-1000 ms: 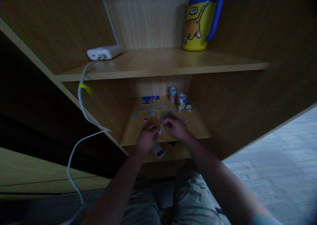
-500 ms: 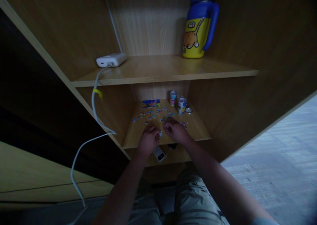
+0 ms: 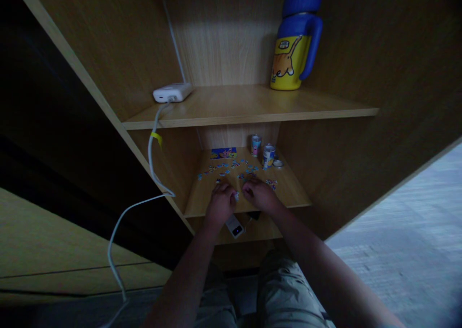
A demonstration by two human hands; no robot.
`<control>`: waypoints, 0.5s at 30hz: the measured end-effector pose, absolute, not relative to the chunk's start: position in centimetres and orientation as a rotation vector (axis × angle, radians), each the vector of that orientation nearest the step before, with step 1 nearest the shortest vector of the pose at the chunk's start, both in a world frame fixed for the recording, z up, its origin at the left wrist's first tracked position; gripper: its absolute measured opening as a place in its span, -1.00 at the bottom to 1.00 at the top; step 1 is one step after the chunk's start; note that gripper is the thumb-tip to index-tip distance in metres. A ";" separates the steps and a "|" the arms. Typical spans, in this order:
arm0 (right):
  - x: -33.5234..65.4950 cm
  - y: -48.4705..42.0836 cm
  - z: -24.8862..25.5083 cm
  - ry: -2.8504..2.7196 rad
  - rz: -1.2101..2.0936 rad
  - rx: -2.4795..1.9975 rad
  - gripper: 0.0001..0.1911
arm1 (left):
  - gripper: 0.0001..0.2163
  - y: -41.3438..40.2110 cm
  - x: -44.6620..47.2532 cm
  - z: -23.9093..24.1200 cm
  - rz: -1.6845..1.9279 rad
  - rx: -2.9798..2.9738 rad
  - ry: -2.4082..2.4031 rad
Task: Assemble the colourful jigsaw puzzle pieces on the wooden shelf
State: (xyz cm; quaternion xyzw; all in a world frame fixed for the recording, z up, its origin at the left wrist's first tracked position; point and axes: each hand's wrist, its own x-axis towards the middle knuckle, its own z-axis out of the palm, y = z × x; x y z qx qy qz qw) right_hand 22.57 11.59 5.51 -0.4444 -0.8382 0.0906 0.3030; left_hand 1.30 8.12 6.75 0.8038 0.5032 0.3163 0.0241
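Observation:
My left hand (image 3: 221,203) rests low over the lower shelf with its fingers curled. Its fingertips touch a small light puzzle piece (image 3: 237,196), or a few joined ones; the frame is too dim to count them. Just to the right, my right hand (image 3: 260,194) is closed in a pinch, and whatever lies between its fingers is too small to make out. Loose puzzle pieces (image 3: 224,173) lie scattered behind both hands. Another cluster of pieces (image 3: 270,183) sits to the right of my right hand. At the back lies a colourful picture card (image 3: 224,153).
Two small printed tins (image 3: 256,146) stand at the back right, beside a round lid (image 3: 277,164). On the upper shelf (image 3: 231,104) are a blue and yellow bottle (image 3: 291,48) and a white power bank (image 3: 172,93) with a dangling cable (image 3: 150,157). A white device (image 3: 235,227) lies below.
The camera view has shifted slightly, so the whole scene sits a little lower and farther right. Both hands remain close together over the shelf, fingers still curled.

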 end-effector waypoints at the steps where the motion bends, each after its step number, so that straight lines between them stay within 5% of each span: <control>1: 22.6 11.6 5.5 -2.225 0.238 -1.181 -0.90 | -0.78 8.1 1.3 6.7 0.982 2.488 1.559; 8: 22.4 10.9 6.4 -2.268 0.216 -1.265 -0.93 | -0.79 8.1 1.4 6.8 0.991 2.489 1.558; 15: 23.0 7.4 6.0 -2.375 0.108 -1.416 -0.70 | -0.81 8.0 1.3 6.6 0.988 2.480 1.565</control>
